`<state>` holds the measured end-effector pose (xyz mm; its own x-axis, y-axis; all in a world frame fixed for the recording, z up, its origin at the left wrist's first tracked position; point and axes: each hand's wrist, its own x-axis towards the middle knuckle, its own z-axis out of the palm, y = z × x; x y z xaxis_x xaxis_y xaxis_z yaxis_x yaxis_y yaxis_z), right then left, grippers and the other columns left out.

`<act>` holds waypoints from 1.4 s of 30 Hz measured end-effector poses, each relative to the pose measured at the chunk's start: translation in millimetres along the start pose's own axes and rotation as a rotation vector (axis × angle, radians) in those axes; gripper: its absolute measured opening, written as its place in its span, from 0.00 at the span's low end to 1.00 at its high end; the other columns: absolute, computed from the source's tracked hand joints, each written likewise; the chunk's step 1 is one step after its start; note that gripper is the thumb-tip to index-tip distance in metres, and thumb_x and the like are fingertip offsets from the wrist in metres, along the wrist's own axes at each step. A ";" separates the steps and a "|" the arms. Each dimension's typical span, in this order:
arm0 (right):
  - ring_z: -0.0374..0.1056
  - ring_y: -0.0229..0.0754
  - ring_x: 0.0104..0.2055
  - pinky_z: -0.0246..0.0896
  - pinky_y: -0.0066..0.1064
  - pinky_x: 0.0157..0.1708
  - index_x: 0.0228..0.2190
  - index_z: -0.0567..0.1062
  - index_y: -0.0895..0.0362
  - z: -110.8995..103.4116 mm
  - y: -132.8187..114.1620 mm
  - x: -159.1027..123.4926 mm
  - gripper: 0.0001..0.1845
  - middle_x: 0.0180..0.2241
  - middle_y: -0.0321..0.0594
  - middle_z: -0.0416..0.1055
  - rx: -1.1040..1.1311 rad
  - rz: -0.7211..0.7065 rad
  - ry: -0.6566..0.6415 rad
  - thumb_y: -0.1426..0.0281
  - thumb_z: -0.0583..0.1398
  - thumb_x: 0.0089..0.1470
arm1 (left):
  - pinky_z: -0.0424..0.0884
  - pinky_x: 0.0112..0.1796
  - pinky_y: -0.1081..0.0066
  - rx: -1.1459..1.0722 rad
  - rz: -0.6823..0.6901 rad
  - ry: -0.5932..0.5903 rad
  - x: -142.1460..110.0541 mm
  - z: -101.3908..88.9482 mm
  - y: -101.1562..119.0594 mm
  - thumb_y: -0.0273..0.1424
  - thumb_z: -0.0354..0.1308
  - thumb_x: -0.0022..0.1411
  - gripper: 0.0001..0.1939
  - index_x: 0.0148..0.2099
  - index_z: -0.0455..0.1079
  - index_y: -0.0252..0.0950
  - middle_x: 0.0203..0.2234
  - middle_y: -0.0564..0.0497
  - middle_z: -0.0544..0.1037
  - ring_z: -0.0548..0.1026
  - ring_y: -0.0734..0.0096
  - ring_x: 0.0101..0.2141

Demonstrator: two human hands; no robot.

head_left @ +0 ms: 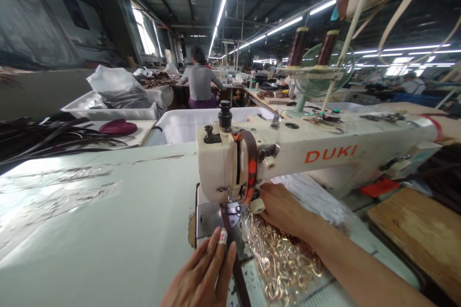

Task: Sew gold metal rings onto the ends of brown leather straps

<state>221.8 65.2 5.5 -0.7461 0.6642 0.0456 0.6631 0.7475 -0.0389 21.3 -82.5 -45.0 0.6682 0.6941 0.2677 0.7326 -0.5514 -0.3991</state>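
A cream sewing machine [324, 153] marked DUKI stands on the pale table [90, 220]. A dark brown strap [236, 254] runs toward me from under its presser foot [230, 208]. My left hand [203, 276] lies flat on the table, fingers together, pressing beside the strap; one finger wears a taped band. My right hand [279, 206] reaches behind the machine head, fingers hidden near a small white knob [257, 205]. Under my right forearm lies a clear bag of gold metal hooks [284, 261].
Dark straps [46, 139] pile at the left, near a maroon piece [118, 127] and white bins [108, 108]. A person in grey [200, 84] sits ahead, back turned. Thread cones [298, 45] and a green fan [320, 74] stand behind the machine. A wooden board [421, 235] lies right.
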 end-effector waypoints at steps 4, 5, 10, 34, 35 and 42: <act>0.68 0.45 0.38 0.57 0.30 0.35 0.41 0.71 0.60 2.2 1.0 0.2 0.14 0.36 0.47 0.72 0.007 0.003 0.019 0.68 0.49 0.64 | 0.68 0.51 0.64 0.017 0.001 -0.010 0.0 -1.2 -0.3 0.22 0.53 0.57 0.28 0.61 0.59 0.27 0.55 0.36 0.67 0.68 0.53 0.55; 0.68 0.45 0.38 0.57 0.30 0.34 0.40 0.71 0.60 2.8 1.3 0.3 0.13 0.36 0.46 0.72 0.009 -0.003 0.030 0.68 0.49 0.64 | 0.69 0.50 0.64 0.021 0.003 -0.011 -0.2 -0.8 -0.5 0.23 0.53 0.58 0.28 0.61 0.59 0.27 0.55 0.36 0.68 0.68 0.53 0.54; 0.69 0.46 0.38 0.57 0.31 0.33 0.39 0.71 0.58 2.5 2.5 0.4 0.13 0.39 0.45 0.73 0.015 -0.035 0.057 0.68 0.48 0.64 | 0.69 0.51 0.66 -0.014 -0.017 0.038 -0.8 1.5 -1.6 0.26 0.53 0.61 0.26 0.61 0.60 0.28 0.55 0.36 0.68 0.68 0.54 0.54; 0.69 0.47 0.40 0.58 0.32 0.35 0.44 0.71 0.60 1.4 2.2 0.4 0.17 0.38 0.48 0.73 -0.015 -0.008 0.018 0.65 0.46 0.65 | 0.69 0.50 0.65 -0.001 0.003 0.046 1.1 -2.7 -3.5 0.33 0.51 0.65 0.25 0.61 0.60 0.26 0.55 0.35 0.68 0.68 0.52 0.54; 0.69 0.47 0.40 0.59 0.32 0.35 0.44 0.71 0.60 1.4 2.3 0.4 0.17 0.37 0.48 0.73 -0.015 -0.004 0.013 0.65 0.46 0.65 | 0.69 0.50 0.65 0.006 0.007 0.042 1.4 -2.9 -3.0 0.34 0.51 0.66 0.25 0.61 0.60 0.26 0.55 0.34 0.68 0.68 0.52 0.54; 0.70 0.48 0.38 0.58 0.32 0.33 0.43 0.71 0.60 3.6 5.0 0.3 0.18 0.35 0.46 0.73 -0.013 -0.034 0.057 0.65 0.46 0.65 | 0.71 0.49 0.64 0.016 -0.007 0.023 1.4 -3.9 -1.3 0.36 0.48 0.68 0.24 0.60 0.62 0.27 0.54 0.34 0.69 0.69 0.53 0.53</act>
<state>224.7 69.1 1.8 -0.7636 0.6373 0.1035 0.6387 0.7691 -0.0235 21.8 -82.6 -40.7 0.6662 0.6870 0.2903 0.7351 -0.5393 -0.4109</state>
